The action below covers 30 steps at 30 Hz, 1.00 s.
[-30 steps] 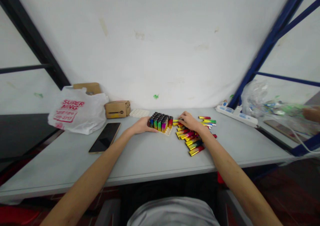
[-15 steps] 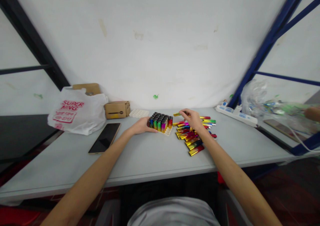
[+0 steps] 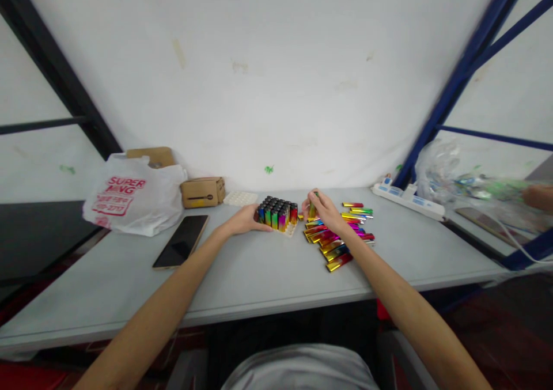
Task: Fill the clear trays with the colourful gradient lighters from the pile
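Observation:
A white tray (image 3: 290,229) on the grey table (image 3: 259,269) holds several shiny multicoloured lighters (image 3: 276,211) standing upright. My left hand (image 3: 244,219) rests against the tray's left side, fingers curled on it. My right hand (image 3: 320,210) is closed on one lighter (image 3: 313,207), held nearly upright just right of the tray. Below and right of that hand lies a loose pile of lighters (image 3: 337,237) flat on the table.
A black phone (image 3: 180,241) lies at the left, with a white plastic bag (image 3: 132,197) and a small cardboard box (image 3: 202,191) behind it. An empty white tray (image 3: 240,197) sits by the wall. A power strip (image 3: 408,200) and clear bags (image 3: 458,180) are at the right, near another person's hand (image 3: 538,196).
My right hand lifted one lighter out of the pile, carried it left and turned it upright beside the tray. My left hand stayed on the tray.

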Tool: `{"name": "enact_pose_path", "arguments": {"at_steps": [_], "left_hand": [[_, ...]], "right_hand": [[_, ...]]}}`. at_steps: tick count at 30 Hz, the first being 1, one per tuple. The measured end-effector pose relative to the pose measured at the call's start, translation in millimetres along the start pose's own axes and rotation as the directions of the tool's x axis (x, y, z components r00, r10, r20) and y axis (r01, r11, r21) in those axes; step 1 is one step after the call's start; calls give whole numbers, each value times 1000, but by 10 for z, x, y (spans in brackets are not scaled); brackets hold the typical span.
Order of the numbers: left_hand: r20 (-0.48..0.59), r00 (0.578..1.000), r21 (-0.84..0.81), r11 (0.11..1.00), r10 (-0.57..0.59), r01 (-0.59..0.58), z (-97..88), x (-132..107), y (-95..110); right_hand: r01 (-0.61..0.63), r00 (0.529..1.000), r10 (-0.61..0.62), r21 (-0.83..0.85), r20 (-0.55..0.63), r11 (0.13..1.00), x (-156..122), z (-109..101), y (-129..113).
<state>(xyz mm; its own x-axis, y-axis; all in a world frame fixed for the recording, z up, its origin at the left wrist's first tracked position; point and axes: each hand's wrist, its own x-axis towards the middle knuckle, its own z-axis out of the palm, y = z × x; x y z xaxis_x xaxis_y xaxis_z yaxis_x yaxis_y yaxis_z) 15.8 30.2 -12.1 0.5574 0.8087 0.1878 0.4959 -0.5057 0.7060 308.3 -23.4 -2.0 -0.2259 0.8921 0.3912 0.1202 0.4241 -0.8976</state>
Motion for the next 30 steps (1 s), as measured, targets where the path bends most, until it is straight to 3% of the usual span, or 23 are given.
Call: {"name": "enact_pose_path", "arguments": {"at_steps": [4, 14, 18, 23, 30], "left_hand": [[1, 1000, -1, 1000, 3, -3, 0, -3, 5], [0, 1000, 29, 999, 13, -13, -3, -1, -4], [4, 1000, 56, 998, 6, -6, -1, 6, -21], [3, 1000, 57, 998, -8, 8, 6, 14, -37], [-2, 1000, -1, 1000, 7, -7, -1, 1, -12]], "right_hand": [[84, 992, -91, -82, -84, 993, 18, -57, -1], [-5, 970, -118, -501, -213, 866, -43, 25, -59], [-62, 964, -88, -535, -250, 842, -12, 58, -1], [-18, 978, -97, -533, -186, 846, 0, 46, 15], [-6, 977, -112, -544, -183, 839, -20, 64, -10]]}}
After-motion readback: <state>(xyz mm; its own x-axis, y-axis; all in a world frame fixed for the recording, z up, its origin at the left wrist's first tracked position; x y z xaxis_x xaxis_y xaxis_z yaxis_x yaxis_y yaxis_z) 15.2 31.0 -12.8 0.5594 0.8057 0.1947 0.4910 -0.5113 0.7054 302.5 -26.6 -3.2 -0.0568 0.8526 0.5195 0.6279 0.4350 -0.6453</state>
